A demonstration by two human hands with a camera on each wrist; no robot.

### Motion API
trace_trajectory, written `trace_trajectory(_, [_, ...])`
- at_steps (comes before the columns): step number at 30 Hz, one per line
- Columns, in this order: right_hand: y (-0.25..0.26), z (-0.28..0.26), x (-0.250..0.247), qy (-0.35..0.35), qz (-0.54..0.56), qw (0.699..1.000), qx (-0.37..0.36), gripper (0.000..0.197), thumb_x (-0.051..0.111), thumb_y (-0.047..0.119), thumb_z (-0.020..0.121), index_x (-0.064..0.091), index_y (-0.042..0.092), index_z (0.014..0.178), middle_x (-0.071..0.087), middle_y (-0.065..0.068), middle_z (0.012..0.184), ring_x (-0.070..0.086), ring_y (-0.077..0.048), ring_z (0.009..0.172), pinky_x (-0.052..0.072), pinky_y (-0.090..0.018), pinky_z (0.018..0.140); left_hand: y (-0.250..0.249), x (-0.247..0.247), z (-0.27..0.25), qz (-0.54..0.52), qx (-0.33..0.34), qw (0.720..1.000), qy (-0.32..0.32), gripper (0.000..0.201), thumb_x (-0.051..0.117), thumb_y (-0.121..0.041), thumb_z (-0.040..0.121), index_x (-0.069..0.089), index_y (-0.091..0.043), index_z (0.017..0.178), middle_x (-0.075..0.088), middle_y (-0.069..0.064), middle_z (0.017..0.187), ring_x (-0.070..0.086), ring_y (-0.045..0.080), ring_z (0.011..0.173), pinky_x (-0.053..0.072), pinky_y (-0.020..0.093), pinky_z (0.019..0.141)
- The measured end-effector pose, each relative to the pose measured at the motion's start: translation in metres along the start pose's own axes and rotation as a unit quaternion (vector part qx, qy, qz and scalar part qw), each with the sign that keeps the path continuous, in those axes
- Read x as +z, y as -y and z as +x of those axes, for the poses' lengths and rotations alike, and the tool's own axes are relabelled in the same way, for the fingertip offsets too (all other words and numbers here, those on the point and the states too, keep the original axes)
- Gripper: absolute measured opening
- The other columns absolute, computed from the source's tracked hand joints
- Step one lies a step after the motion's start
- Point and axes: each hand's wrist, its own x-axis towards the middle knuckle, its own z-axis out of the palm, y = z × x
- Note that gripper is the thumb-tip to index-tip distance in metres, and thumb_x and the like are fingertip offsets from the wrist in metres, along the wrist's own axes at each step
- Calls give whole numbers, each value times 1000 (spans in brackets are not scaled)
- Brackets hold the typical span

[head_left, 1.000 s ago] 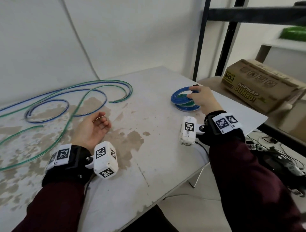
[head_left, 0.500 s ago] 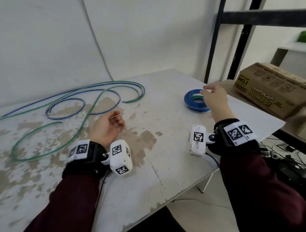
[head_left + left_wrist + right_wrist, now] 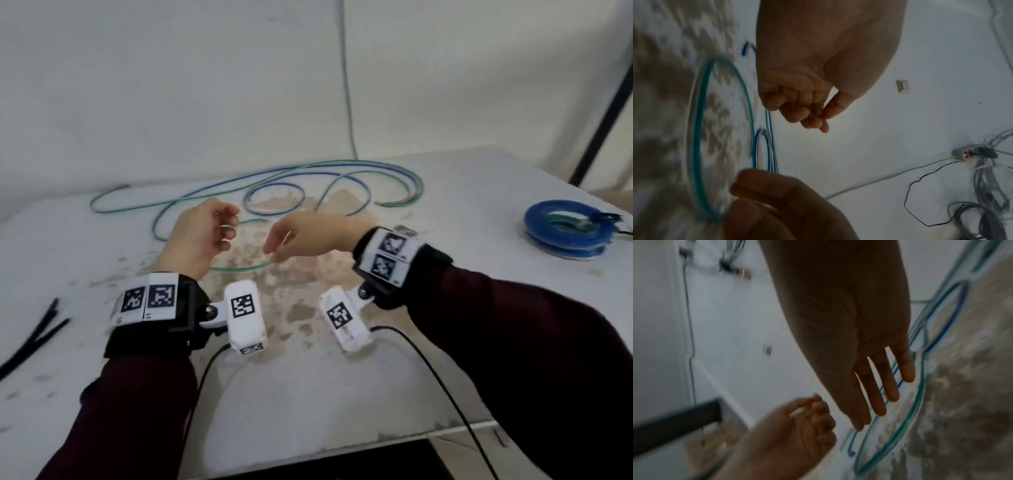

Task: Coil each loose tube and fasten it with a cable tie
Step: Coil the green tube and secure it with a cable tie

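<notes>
Loose green tube [image 3: 239, 268] and loose blue tube [image 3: 274, 186] sprawl in wide loops across the back of the stained white table [image 3: 308, 394]. My left hand [image 3: 228, 226] hovers above them with loosely curled fingers and holds nothing. My right hand [image 3: 272, 247] reaches leftward with straight fingers just over the near green loop, also holding nothing. The right wrist view shows those straight fingers [image 3: 879, 391] above the green tube [image 3: 917, 404]. In the left wrist view the curled left fingers [image 3: 797, 113] hang beside the green loop [image 3: 698, 129]. A finished blue coil [image 3: 565, 233] lies at the far right.
Black cable ties [image 3: 34, 337] lie near the table's left edge. A grey cable [image 3: 347, 85] runs down the white wall behind. A black shelf post [image 3: 606, 102] stands at the right. Black camera leads [image 3: 428, 370] trail off the table's front edge.
My right hand let go of the blue coil and swung left to the table's middle. My left hand rose off the table. The view turned left, showing the cable ties.
</notes>
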Motion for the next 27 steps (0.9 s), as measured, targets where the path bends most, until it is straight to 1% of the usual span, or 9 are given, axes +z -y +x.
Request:
trace_trajectory(3, [31,44,22,79,-144,986,5,34,67,34,86,68,14,112,67,2,112,60,-17,100,48,-32,89,-5,-32,-3,60,4,998,-33,26,41,-14,92,57,-13,72,53,-6,52,42,9,44,26,20,45])
trace_trajectory(7, [50,68,34,121,-247,961,12,28,61,21,91,65,4,113,67,-11,113,59,-25,89,47,-34,74,-5,-64,-7,161,40,984,-70,30,39,0,87,64,-16,82,60,1,79,52,14,66,35,23,57])
trace_trajectory(11, [58,49,9,-5,-33,998,-47,11,51,20,97,55,11,93,59,2,78,54,-12,60,43,-24,56,-2,-72,-6,242,47,967,-62,49,49,6,83,57,-23,122,53,5,114,53,17,96,40,25,72])
trace_trajectory(13, [60,27,-9,-114,73,987,-87,19,57,27,95,53,12,84,46,6,61,40,-6,47,33,-17,48,1,-68,-5,257,28,965,-36,58,60,1,81,50,-30,130,50,7,121,52,21,108,41,30,83])
trace_trajectory(15, [59,5,-25,-168,139,968,-127,25,57,30,95,55,9,81,39,7,53,33,-14,49,30,-21,51,4,-59,-5,239,41,970,-10,52,67,-9,83,53,-31,129,56,8,118,60,21,102,44,31,80])
trace_trajectory(17, [54,-13,-38,-204,185,950,-144,26,55,29,97,53,12,77,40,12,50,34,-16,51,34,-27,53,4,-44,-11,186,66,980,30,38,68,-16,87,60,-24,123,67,8,106,70,19,80,51,30,71])
trace_trajectory(21, [33,-33,-54,-313,268,902,-128,28,48,21,100,48,14,73,37,13,46,32,-7,44,34,-22,46,0,-14,-25,78,137,986,60,12,68,-25,86,70,-15,93,71,4,70,62,19,46,54,29,54])
trace_trajectory(23, [16,-40,-56,-346,345,867,-95,30,45,22,101,46,14,73,32,13,45,27,-6,42,30,-21,44,-2,-4,-28,7,186,980,68,21,61,-32,88,68,-12,85,62,2,58,57,18,42,49,26,48])
trace_trajectory(27, [-14,-40,-42,-350,475,807,-24,29,42,25,103,46,13,76,25,10,47,20,-8,41,24,-20,41,1,4,-26,11,211,970,119,25,55,-29,93,74,-15,84,54,3,61,52,15,52,44,23,48])
